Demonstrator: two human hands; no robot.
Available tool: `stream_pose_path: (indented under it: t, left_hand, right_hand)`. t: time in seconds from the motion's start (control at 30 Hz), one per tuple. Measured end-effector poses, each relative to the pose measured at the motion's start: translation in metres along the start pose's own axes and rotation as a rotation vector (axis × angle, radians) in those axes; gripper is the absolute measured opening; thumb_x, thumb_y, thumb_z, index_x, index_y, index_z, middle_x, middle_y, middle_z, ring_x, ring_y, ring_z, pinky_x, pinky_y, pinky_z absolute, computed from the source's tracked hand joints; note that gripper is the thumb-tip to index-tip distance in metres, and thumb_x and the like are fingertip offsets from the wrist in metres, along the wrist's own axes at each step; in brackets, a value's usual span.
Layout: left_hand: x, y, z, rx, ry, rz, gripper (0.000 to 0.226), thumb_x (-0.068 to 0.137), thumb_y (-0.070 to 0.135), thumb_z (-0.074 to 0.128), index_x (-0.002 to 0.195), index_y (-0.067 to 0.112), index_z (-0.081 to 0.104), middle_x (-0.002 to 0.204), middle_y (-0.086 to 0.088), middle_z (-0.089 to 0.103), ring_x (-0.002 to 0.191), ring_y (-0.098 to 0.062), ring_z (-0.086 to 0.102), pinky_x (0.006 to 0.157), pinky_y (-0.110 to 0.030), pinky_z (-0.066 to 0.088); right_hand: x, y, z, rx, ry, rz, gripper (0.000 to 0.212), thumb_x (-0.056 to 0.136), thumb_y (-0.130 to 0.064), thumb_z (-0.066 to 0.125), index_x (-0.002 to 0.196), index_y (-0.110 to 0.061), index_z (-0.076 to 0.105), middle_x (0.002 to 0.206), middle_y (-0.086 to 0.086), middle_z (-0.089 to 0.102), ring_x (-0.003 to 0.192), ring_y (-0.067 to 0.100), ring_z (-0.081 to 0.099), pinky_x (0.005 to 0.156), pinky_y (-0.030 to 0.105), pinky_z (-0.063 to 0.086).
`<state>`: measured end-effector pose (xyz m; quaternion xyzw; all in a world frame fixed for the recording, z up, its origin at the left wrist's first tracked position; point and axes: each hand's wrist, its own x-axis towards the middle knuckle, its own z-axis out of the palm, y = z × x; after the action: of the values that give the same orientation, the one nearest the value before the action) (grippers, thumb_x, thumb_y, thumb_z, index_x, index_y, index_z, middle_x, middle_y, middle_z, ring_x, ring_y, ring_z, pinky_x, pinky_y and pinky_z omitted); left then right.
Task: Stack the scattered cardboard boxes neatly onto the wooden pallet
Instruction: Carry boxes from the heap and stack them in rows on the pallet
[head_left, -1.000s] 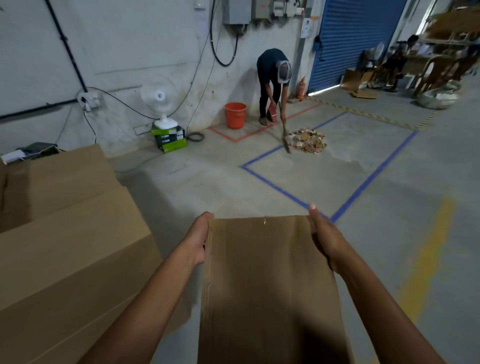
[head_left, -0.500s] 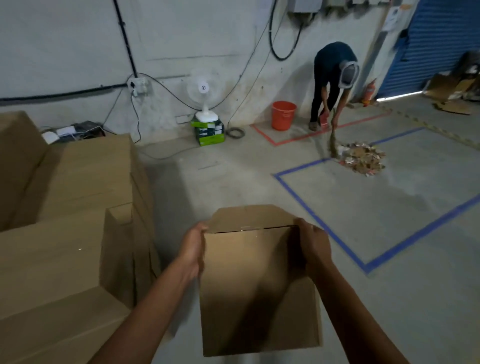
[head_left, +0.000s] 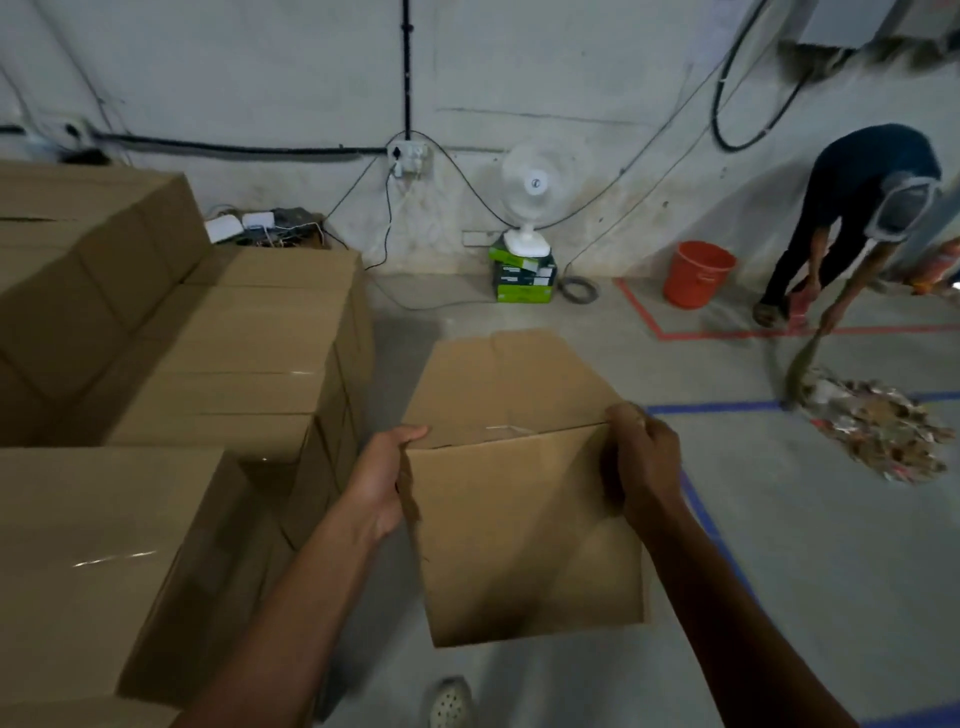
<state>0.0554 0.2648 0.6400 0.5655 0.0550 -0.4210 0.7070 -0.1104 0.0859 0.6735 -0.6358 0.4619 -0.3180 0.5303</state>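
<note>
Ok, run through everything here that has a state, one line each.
Plain brown cardboard box: closed, held up between both hands.
Left hand: grips the box's left upper edge.
Right hand: grips the box's right upper corner.
Stacked brown cardboard boxes: closed, piled in tiers at left.
White pedestal fan: upright on green boxes; spinning or not, cannot tell.
Orange plastic bucket: upright.

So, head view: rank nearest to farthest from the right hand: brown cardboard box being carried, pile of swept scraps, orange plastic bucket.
1. The brown cardboard box, gripped by the right hand.
2. The pile of swept scraps, on the floor to the right.
3. The orange plastic bucket, back near the wall.
</note>
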Motion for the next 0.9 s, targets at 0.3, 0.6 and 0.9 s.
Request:
stream_pose_path:
  t: [0.3, 0.6, 0.9]
  left_hand:
    - [0.061, 0.096, -0.002, -0.02, 0.151, 0.457, 0.027, 0.096, -0.001, 0.047, 0.095, 0.024, 0.059, 0.071, 0.01, 0.074, 0.067, -0.006, 0.07, 0.053, -0.012, 0.051]
    - [0.097, 0.133, -0.05, -0.101, 0.449, 0.629, 0.042, 0.085, 0.02, 0.062, 0.126, 0.026, 0.055, 0.114, 0.002, 0.071, 0.102, -0.017, 0.068, 0.082, -0.031, 0.052]
    - [0.146, 0.128, -0.059, -0.249, 0.927, 0.642, 0.042, 0.096, 0.007, 0.051, 0.132, 0.029, 0.051, 0.126, -0.001, 0.065, 0.112, -0.02, 0.063, 0.085, -0.034, 0.051]
  right_hand:
    - [0.133, -0.059, 0.11, 0.036, -0.533, 0.199, 0.033, 0.097, -0.042, 0.061, 0.13, -0.039, 0.061, 0.125, -0.004, 0.064, 0.105, 0.023, 0.06, 0.076, 0.053, 0.056]
    - [0.203, -0.067, 0.253, 0.072, -0.849, 0.169, 0.046, 0.091, -0.045, 0.068, 0.136, -0.046, 0.054, 0.132, -0.012, 0.064, 0.121, 0.019, 0.059, 0.086, 0.065, 0.053]
    - [0.258, -0.066, 0.385, -0.112, -1.216, 0.19, 0.035, 0.095, -0.039, 0.064, 0.128, -0.043, 0.053, 0.133, -0.008, 0.061, 0.119, 0.021, 0.057, 0.084, 0.062, 0.054]
